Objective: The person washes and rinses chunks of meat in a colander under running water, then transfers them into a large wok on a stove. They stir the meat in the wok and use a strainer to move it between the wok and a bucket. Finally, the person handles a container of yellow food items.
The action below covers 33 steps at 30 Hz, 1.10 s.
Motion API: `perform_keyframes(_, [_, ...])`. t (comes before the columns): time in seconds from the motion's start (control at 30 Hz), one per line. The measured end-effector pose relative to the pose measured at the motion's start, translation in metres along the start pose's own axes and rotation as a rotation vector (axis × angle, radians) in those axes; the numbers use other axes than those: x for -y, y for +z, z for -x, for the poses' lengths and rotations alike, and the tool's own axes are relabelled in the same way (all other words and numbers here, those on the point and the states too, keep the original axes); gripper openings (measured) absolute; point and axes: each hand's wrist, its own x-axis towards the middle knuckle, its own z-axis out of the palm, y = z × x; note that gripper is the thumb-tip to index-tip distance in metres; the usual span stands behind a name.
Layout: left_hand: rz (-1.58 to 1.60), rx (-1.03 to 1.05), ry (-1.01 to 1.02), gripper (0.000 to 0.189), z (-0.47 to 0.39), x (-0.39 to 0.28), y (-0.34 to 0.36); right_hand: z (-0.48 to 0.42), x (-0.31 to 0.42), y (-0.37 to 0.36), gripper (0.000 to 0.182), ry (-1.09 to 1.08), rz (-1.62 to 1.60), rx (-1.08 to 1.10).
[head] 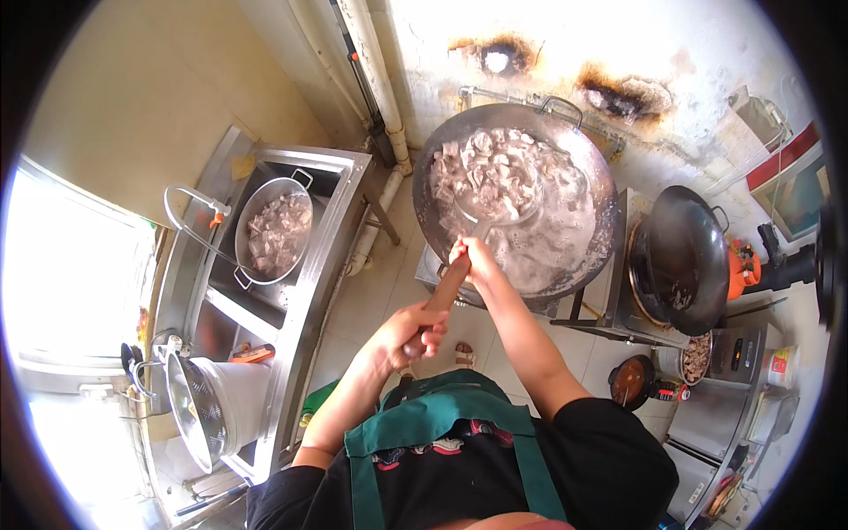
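Observation:
Both my hands grip the wooden handle (445, 291) of a large strainer ladle. My left hand (412, 332) is closed round the butt end, close to my apron. Farther up, beside the metal neck, my right hand (472, 260) holds the same handle. The ladle's round head lies in a big wok (603, 238), heaped with pale cooked meat pieces (497, 173). Foamy, greyish broth (546, 255) surrounds it, with more meat partly under the surface. The ladle's rim is partly hidden by meat and foam.
On the left, a steel sink (318, 225) holds a two-handled pot (240, 228) of meat pieces under a hose tap (199, 193). A colander (185, 424) leans by a white bucket (242, 391). To the right are another wok (689, 258), an orange gas cylinder (743, 270) and a pan of reddish sauce (633, 383).

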Motion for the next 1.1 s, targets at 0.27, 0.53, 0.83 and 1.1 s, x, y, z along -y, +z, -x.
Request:
perform_keyframes(0.27, [-0.384, -0.109, 0.108, 0.029, -0.027, 0.021, 0.022, 0.007, 0.026, -0.010, 0.014, -0.043, -0.127, 0.212])
perform_keyframes(0.53, [-0.453, -0.035, 0.077, 0.047, 0.026, 0.041, 0.010, 0.060, -0.012, -0.005, 0.017, -0.121, -0.090, 0.255])
perform_keyframes(0.83, [-0.302, 0.027, 0.179, 0.054, 0.114, 0.058, -0.057, 0.103, -0.093, 0.069, 0.016, -0.247, 0.198, 0.103])
perform_keyframes(1.1, [0.114, 0.047, 0.415, 0.050, 0.173, 0.078, -0.164, 0.049, -0.222, 0.142, 0.022, -0.114, 0.680, 0.155])
